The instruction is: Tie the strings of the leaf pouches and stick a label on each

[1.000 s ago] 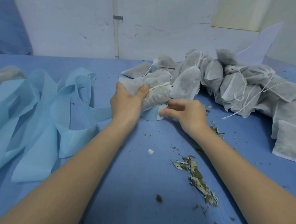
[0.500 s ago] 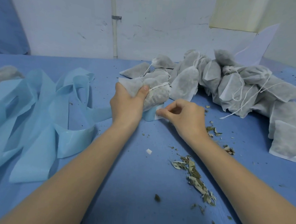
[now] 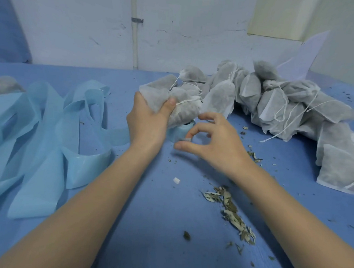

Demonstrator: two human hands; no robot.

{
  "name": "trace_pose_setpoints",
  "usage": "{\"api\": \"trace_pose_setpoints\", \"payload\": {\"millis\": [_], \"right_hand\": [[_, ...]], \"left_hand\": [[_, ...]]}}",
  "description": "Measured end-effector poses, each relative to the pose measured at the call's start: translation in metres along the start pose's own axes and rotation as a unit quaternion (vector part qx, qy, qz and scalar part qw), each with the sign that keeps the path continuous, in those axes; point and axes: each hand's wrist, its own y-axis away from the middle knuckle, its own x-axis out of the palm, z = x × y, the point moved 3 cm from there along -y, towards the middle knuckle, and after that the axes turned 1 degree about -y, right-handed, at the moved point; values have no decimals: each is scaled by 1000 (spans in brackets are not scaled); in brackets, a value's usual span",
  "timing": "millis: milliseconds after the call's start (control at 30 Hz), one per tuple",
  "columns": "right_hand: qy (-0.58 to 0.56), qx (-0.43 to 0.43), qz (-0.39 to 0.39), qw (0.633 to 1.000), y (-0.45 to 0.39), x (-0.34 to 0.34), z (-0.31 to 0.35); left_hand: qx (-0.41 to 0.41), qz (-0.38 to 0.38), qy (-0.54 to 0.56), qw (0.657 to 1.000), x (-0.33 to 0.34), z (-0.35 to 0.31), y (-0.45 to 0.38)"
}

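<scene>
Here, left hand (image 3: 146, 121) in a firm grip round a pouch (image 3: 177, 104), right hand (image 3: 215, 142) pinching a label (image 3: 187, 139).

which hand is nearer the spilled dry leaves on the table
Right. The right hand hovers just above and left of the dry leaves, while the left hand is farther left, gripping a leaf pouch.

Matt mesh-cloth pouch (image 3: 181, 111) (string-tied)
</scene>
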Motion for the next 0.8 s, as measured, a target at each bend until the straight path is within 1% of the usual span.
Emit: {"api": "trace_pose_setpoints", "payload": {"millis": [100,167,233,400,600,700,800], "right_hand": [[-14,-57,-44,997,-1,-19,12],[-28,-99,-61,993,0,-29,18],[-39,-120,-73,989,2,-36,21],[-35,-110,-97,989,-1,-47,18],[-8,-87,-108,990,-1,-50,13],[-15,-86,-122,989,-1,-51,13],[-17,-89,-130,987,-1,-50,12]], "left_hand": [[29,16,38,999,-4,-8,-2],[42,49,57,996,-4,-10,0],[57,82,58,993,-2,-12,4],[82,135,48,986,4,-15,9],[81,182,53,979,7,-19,14],[61,210,82,972,9,-18,15],[25,234,104,966,10,-17,17]]}}
